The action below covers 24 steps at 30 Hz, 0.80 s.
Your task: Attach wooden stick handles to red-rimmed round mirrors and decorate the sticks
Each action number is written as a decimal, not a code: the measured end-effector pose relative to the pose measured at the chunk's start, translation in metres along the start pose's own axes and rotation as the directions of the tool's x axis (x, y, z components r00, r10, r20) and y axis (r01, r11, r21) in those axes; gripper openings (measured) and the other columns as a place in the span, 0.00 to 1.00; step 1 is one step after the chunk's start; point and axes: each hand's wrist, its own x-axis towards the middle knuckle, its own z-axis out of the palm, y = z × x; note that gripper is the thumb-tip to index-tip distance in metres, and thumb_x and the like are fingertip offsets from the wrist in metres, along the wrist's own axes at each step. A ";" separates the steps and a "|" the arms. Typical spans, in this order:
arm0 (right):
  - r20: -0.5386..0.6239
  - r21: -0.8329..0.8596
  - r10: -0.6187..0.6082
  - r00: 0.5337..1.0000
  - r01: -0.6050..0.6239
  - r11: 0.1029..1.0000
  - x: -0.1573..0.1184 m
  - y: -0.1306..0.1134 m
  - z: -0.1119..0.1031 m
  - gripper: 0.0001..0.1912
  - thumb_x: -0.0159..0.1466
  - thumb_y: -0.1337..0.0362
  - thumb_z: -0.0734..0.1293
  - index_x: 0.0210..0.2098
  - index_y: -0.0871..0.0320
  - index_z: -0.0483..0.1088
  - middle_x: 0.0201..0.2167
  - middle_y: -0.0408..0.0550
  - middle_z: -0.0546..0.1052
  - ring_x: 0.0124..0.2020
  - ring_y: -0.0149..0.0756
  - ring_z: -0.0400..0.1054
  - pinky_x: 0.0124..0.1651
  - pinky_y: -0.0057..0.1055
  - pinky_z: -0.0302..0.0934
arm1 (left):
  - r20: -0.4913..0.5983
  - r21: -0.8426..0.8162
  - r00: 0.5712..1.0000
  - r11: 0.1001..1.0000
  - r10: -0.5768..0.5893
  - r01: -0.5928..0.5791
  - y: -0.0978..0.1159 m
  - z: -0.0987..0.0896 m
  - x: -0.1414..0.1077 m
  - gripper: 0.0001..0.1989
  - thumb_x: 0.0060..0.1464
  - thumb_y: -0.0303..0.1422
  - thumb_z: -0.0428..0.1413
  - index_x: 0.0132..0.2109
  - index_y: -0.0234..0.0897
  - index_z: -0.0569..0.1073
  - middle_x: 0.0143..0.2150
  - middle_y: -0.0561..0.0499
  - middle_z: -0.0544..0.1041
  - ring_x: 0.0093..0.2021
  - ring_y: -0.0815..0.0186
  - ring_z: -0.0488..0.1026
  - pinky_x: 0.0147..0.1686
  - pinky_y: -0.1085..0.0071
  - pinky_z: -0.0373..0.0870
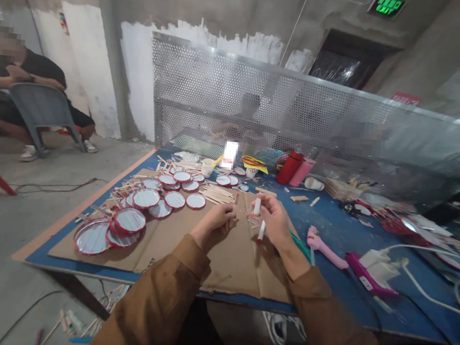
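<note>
My right hand [276, 220] is closed, pinching a short white stick [257, 205] between thumb and fingers. A second short white piece [262, 230] with a reddish lower end shows just under that palm; I cannot tell whether it is held or resting. My left hand [217, 224] hovers over the cardboard sheet [183, 238] with fingers curled together, and whatever is in them is hidden. Between the hands lies a small heap of thin coloured bits [252, 218]. Wooden sticks [216, 194] lie behind my left hand. Round red-rimmed discs [146, 198] are piled to the left.
On the blue table [311, 213] to the right are a pink glue gun [326, 248] and a purple power strip [370, 275] with cables. Red [289, 167] and pink bottles stand behind, before a perforated metal screen [222, 85]. A person [40, 73] sits at far left.
</note>
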 end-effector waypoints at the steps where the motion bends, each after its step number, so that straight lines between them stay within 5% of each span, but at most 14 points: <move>1: 0.001 -0.055 -0.048 0.999 0.048 0.997 -0.007 0.000 0.008 0.16 0.54 0.56 0.67 0.41 0.54 0.67 0.28 0.42 0.75 0.28 0.33 0.68 0.32 0.30 0.64 | -0.009 -0.010 1.000 1.000 0.004 -0.004 -0.002 0.000 0.002 0.10 0.56 0.26 0.50 0.27 0.36 0.63 0.14 0.59 0.63 0.12 0.77 0.61 0.14 0.82 0.53; 5: 0.012 -0.337 -0.266 0.964 0.255 0.906 -0.030 -0.002 0.028 0.10 0.60 0.54 0.65 0.34 0.54 0.69 0.31 0.45 0.76 0.34 0.37 0.69 0.40 0.33 0.65 | 0.004 -0.095 1.000 0.995 0.021 -0.020 -0.007 -0.001 0.005 0.07 0.57 0.30 0.52 0.31 0.35 0.66 0.17 0.57 0.66 0.15 0.74 0.66 0.15 0.81 0.58; 8: 0.090 -0.364 -0.249 0.964 0.265 0.893 -0.038 0.000 0.034 0.12 0.64 0.55 0.60 0.31 0.53 0.70 0.27 0.45 0.75 0.33 0.38 0.70 0.39 0.33 0.65 | 0.049 -0.137 0.999 0.990 -0.010 0.017 -0.005 -0.002 0.003 0.06 0.57 0.32 0.52 0.34 0.34 0.67 0.18 0.57 0.67 0.16 0.72 0.68 0.16 0.81 0.61; 15: -0.052 -0.352 -0.167 0.985 0.139 0.926 -0.034 0.015 0.034 0.09 0.62 0.55 0.62 0.34 0.55 0.67 0.26 0.44 0.75 0.27 0.35 0.69 0.32 0.30 0.64 | 0.020 -0.147 0.999 0.988 -0.048 0.051 0.004 -0.002 -0.002 0.06 0.57 0.29 0.52 0.31 0.34 0.65 0.19 0.55 0.68 0.16 0.73 0.68 0.16 0.80 0.61; 24: 0.035 -0.431 -0.305 0.952 0.290 0.855 -0.033 0.011 0.037 0.08 0.63 0.58 0.61 0.33 0.54 0.68 0.29 0.46 0.76 0.31 0.36 0.70 0.37 0.31 0.64 | 0.019 -0.157 1.000 0.988 -0.004 0.007 0.003 -0.002 -0.002 0.05 0.57 0.28 0.50 0.33 0.33 0.68 0.18 0.56 0.67 0.16 0.72 0.68 0.15 0.80 0.63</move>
